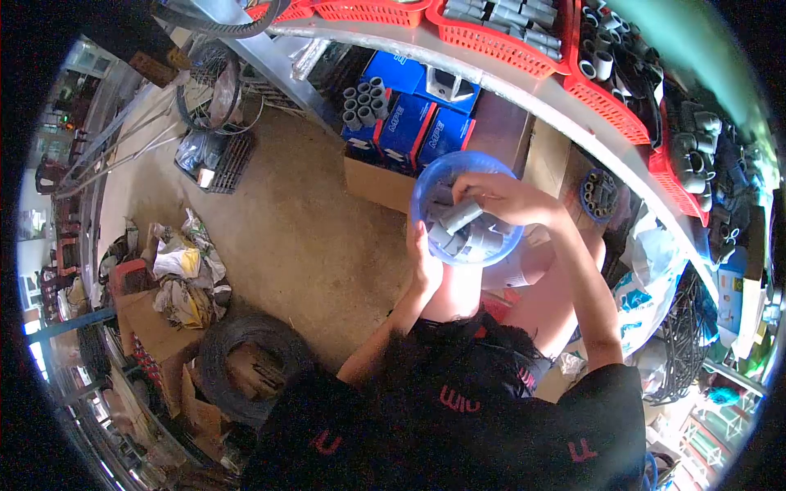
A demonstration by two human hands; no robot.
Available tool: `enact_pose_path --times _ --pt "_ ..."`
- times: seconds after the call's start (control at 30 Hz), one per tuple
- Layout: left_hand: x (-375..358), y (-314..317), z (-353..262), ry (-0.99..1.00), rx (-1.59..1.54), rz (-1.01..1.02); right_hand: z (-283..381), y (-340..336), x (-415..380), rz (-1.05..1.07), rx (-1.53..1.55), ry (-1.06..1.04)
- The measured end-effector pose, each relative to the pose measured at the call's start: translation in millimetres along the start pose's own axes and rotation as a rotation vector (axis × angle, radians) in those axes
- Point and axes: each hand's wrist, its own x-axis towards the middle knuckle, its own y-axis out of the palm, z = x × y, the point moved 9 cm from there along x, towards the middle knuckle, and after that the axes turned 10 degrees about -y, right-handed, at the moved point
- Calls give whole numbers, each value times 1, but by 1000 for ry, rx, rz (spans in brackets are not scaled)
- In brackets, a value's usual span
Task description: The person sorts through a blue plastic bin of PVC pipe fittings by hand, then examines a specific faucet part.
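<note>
A round blue plastic basket [427, 173] rests over my lap, filled with grey plastic pipe fittings [485, 239]. My left hand [423, 260] grips the basket's near left side, thumb upright against the outer wall. Reaching in from the right, my right hand [506, 198] has its fingers closed on one grey pipe fitting [461, 216], a short tube lying above the others. Part of the heap is hidden beneath that hand.
Blue boxes [405, 123] stand just beyond the basket, with grey pipe pieces [365, 104] stacked on top. Red baskets [499, 47] of fittings line the shelf above. A smaller basket [598, 196] sits at right. A black coil [250, 364] and cardboard box [151, 323] lie at left.
</note>
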Motion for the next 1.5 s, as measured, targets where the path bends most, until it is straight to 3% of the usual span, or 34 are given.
enact_pose_path --times 0.07,0.1,0.2,0.23,0.33,0.37,0.5,0.7,0.8,0.9,1.0,1.03,1.13,1.17,1.3,1.47,1.5 --pt "0 5 -4 10 -7 24 -3 -5 1 -78 101 -10" --pt "1 5 -6 40 11 26 1 -14 3 -151 -40 -28" --pt "3 5 -9 123 65 33 -9 -24 6 -211 80 151" --pt "3 6 -10 149 83 36 -13 -23 12 -253 144 101" --pt "0 10 -10 93 74 40 -11 -19 25 -74 -45 193" --pt "-1 12 -10 65 64 41 -11 -22 29 -124 -59 216" --pt "2 14 -14 62 -12 46 -30 -26 34 -358 262 231" --pt "4 4 -7 38 -77 62 -29 -11 24 -231 18 196" --pt "1 4 -7 36 -56 52 -14 -16 21 -284 -97 65" --pt "2 -3 -3 36 -27 -6 -16 -31 23 -356 -53 169" --pt "8 -27 17 35 -60 -32 -12 -61 49 -464 -223 148" --pt "9 -31 18 34 -81 -29 -11 -68 66 -491 -306 32" --pt "6 -33 32 -143 -283 27 -33 -75 129 -476 -493 -47" --pt "5 -34 20 32 -63 -91 -53 -80 154 -484 -533 -29" --pt "-1 -7 0 15 -24 -33 -123 -88 217 -469 -628 107" --pt "-3 -3 -9 72 -5 4 -146 -83 239 -387 -819 318" --pt "-4 8 -26 104 11 2 -146 -84 235 -453 -778 332"
